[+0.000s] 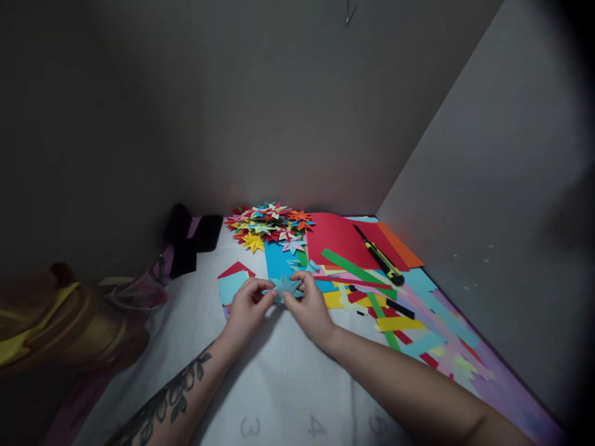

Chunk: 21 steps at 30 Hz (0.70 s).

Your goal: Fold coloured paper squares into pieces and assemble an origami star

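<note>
A light blue folded paper star [286,286] is pinched between both my hands over the white surface [279,378]. My left hand [246,308] grips the star's left points with thumb and fingers closed. My right hand [309,306] holds its right side, fingers curled round the points. Just beyond the star lies a blue paper sheet [277,260]. Small blue and red paper squares [232,282] lie to the left of my left hand.
A heap of several coloured paper stars [269,224] sits at the back. Red and orange sheets [344,238] carry a yellow-black utility knife [381,257]. Coloured strips and scraps [395,316] spread to the right. Black objects [190,238] and a clear bag [134,291] lie left; grey walls enclose the corner.
</note>
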Available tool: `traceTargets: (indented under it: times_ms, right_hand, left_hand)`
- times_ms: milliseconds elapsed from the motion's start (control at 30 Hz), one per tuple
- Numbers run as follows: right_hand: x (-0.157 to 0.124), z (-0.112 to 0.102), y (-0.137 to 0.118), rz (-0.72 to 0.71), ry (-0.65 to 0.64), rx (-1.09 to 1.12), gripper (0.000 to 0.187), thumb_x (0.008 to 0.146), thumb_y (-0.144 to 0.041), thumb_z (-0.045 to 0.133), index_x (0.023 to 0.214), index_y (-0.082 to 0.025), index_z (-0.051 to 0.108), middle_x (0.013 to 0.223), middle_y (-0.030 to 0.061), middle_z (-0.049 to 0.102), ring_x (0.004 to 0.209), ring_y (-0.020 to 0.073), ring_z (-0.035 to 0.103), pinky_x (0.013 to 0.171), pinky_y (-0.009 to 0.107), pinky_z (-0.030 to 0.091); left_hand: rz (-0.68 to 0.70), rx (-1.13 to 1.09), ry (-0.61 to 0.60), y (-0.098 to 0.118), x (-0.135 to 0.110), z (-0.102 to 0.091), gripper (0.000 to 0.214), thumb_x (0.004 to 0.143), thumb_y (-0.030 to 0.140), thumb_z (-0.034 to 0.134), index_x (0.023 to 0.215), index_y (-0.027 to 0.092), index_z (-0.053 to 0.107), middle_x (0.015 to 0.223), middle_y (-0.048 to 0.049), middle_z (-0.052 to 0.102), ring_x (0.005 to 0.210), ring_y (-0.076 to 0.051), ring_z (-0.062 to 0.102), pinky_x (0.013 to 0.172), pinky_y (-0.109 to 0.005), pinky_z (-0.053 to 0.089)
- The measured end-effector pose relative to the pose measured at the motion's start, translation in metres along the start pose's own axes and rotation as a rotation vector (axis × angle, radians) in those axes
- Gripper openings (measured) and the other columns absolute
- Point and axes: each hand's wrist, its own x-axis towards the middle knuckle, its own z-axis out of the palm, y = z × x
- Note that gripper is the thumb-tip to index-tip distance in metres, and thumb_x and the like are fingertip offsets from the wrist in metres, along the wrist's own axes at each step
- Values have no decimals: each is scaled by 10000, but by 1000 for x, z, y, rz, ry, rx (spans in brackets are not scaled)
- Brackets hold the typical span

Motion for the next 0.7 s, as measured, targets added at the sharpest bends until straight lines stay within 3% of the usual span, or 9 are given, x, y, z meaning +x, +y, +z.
traceTargets:
  times_ms: [167, 400, 567, 700]
  right_hand:
    - [0, 0, 0, 1, -1, 4, 275, 714, -205, 572, 970, -216, 473, 802, -10, 526, 741, 150, 507, 660, 255, 424]
    - [1, 1, 2, 2, -1, 11, 283, 712, -203, 578, 975, -221, 473, 820, -8, 533, 754, 151, 513, 673, 260, 436]
    - [-1, 3, 1, 26, -44, 22, 297, 710, -218, 586, 986, -215, 476, 722, -34, 485, 667, 135, 511, 585, 234, 430]
    - [-1, 5, 1, 57, -57, 94, 302, 699, -219, 587, 975, -216, 466, 668, -62, 438, 571, 108, 499, 512, 207, 415]
  left_hand:
    - [21, 23, -15, -2, -2, 1, 157, 817, 301, 547, 745, 173, 599, 763, -22, 594, 693, -142, 549, 605, -245, 431]
    - [208, 175, -45, -4, -5, -6, 158, 869, 279, 492, 793, 191, 600, 787, -28, 562, 756, -153, 537, 676, -263, 426]
    - [139, 215, -42, -3, -2, -3, 258, 902, 313, 395, 720, 187, 529, 731, -21, 532, 729, -168, 519, 666, -289, 411]
    - [31, 154, -28, -4, 1, 1, 303, 878, 362, 418, 640, 186, 484, 657, -1, 508, 659, -159, 500, 601, -272, 382]
